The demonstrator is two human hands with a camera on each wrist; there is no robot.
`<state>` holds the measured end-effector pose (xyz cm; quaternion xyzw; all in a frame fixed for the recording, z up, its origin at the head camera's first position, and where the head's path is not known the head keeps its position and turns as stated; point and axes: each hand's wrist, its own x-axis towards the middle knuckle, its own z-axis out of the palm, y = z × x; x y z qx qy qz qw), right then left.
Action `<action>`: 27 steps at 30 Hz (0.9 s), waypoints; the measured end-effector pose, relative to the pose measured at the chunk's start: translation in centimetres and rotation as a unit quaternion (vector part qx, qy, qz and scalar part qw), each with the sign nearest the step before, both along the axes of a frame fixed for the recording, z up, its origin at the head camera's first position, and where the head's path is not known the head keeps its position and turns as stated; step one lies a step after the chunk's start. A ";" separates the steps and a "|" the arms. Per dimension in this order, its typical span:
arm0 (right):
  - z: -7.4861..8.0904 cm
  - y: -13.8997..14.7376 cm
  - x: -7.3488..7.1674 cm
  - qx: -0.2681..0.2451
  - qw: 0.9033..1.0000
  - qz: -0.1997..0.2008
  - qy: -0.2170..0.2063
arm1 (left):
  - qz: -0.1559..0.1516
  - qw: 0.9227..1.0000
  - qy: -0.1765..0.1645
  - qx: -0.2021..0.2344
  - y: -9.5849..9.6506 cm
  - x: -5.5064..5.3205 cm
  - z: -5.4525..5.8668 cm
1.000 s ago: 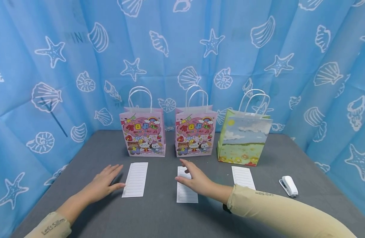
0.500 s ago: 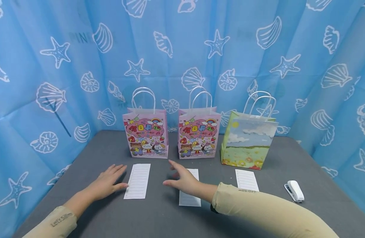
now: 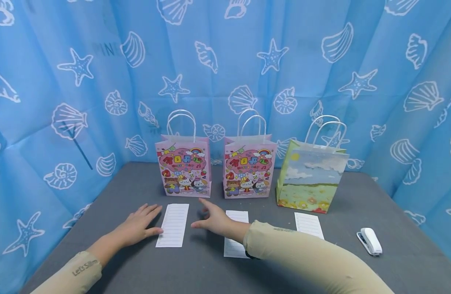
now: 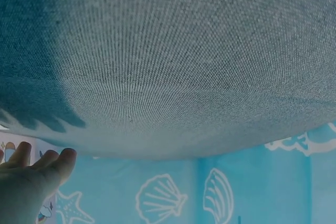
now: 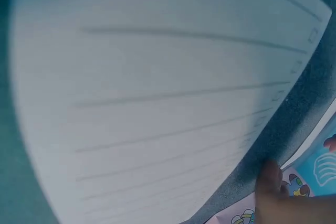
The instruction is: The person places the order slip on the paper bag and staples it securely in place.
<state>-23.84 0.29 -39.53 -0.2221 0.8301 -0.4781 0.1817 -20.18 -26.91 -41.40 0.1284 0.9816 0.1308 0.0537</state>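
Three lined paper slips lie on the grey table: a left slip [image 3: 174, 225], a middle slip [image 3: 236, 248] and a right slip [image 3: 309, 223]. My left hand [image 3: 140, 225] lies at the left slip's left side, fingers extended, thumb tip at its edge. In the left wrist view, its fingers [image 4: 50, 169] show at the lower left. My right hand [image 3: 216, 219] hovers between the left and middle slips, fingers spread and nothing in them; its wrist partly covers the middle slip. Up close, the right wrist view shows a lined slip [image 5: 157, 121] and my thumb [image 5: 270, 182].
Behind the slips stand two pink cartoon paper bags, one left [image 3: 184, 167] and one middle [image 3: 249, 168], and a green landscape bag [image 3: 311, 179]. A white stapler [image 3: 370, 241] lies on the right. A blue shell-patterned curtain [image 3: 218, 73] hangs behind the table [image 3: 166, 273].
My right hand has moved left, from over the middle slip to between it and the left one. My left hand stays by the left slip. The head view has shifted slightly.
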 end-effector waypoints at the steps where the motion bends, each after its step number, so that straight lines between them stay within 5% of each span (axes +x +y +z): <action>1: 0.0 -0.2 0.0 0.003 1.000 -0.002 -0.005 | 0.004 1.000 -0.002 -0.002 0.0 -0.1 -0.1; 8: -0.2 -2.0 -0.7 0.061 0.998 0.008 -0.009 | 0.012 1.000 -0.009 -0.017 -0.2 -0.8 -0.9; 15: -0.1 -3.4 -1.1 0.110 0.994 0.006 -0.001 | -0.007 1.000 -0.014 -0.009 -0.3 -1.5 -0.6; 27: -0.4 -4.7 -2.6 0.230 0.972 0.028 0.026 | -0.008 1.000 -0.022 -0.018 0.0 -2.1 -0.8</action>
